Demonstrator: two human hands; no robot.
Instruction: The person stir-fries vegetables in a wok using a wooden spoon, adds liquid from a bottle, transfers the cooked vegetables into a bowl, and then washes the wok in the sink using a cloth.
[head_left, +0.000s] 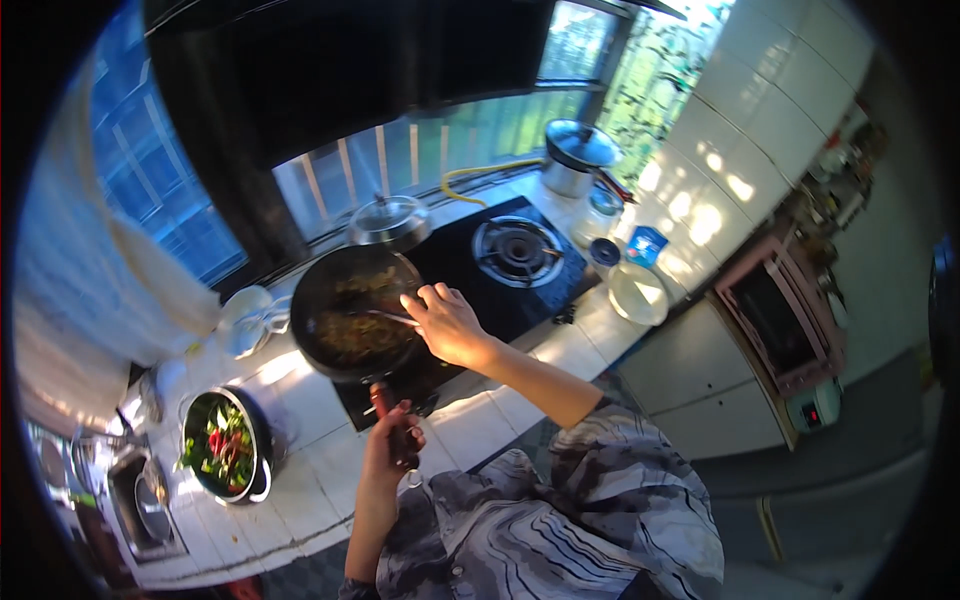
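Observation:
A dark frying pan (306, 315) sits over the left side of the black gas hob (450, 255). Brownish cooked food in strips (360, 334) lies spread over its bottom. My left hand (391, 444) is wrapped around the pan's reddish-brown handle (381, 399). Over the pan's right rim reaches my right hand (450, 322), gripping a thin metal utensil (397, 316). The utensil's far end is in the food, so I cannot tell whether it is a spoon, a fork or chopsticks.
Left on the tiled counter (315, 480) stands a pot of green leaves and red pieces (225, 442), near the sink (127, 480). A lidded pot (390, 223) stands behind the pan. Right of the bare burner (517, 251) are a jar (596, 221), a pale bowl (637, 292) and a steel pot (566, 176).

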